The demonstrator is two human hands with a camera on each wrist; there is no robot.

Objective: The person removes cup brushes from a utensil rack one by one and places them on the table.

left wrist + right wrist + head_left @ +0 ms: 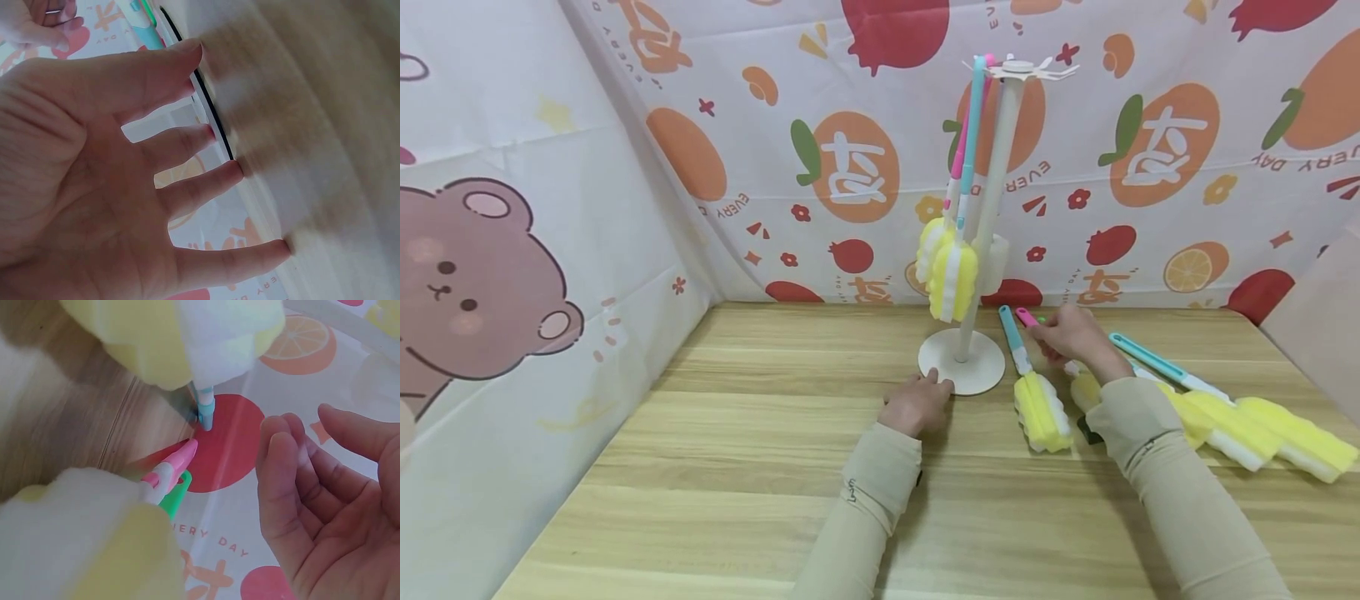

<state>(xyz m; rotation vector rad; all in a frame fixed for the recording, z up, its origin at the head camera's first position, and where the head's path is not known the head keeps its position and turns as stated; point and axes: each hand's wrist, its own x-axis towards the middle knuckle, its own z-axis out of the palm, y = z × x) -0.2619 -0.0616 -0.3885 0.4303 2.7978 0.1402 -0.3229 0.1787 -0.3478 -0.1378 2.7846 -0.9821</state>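
Note:
A white stand (983,225) with a round base (940,367) rises at the back of the table. My left hand (917,404) rests at the front edge of that base, its fingers (200,194) spread and fairly straight. A blue-handled sponge brush (953,283) and a pink-handled one (961,154) hang from the stand's hooked top. My right hand (1070,333) hovers by the handle of a pink-handled sponge brush (1026,317) on the table. In the right wrist view its fingers (278,487) are loosely bent, thumb apart, with nothing between them. The sleeve partly hides that brush's sponge.
Another blue-handled sponge brush (1041,408) lies just right of the base. Several more yellow-and-white brushes (1240,425) lie in a group farther right, and a green handle (177,495) shows beside the pink one. A printed cloth (917,108) backs the table.

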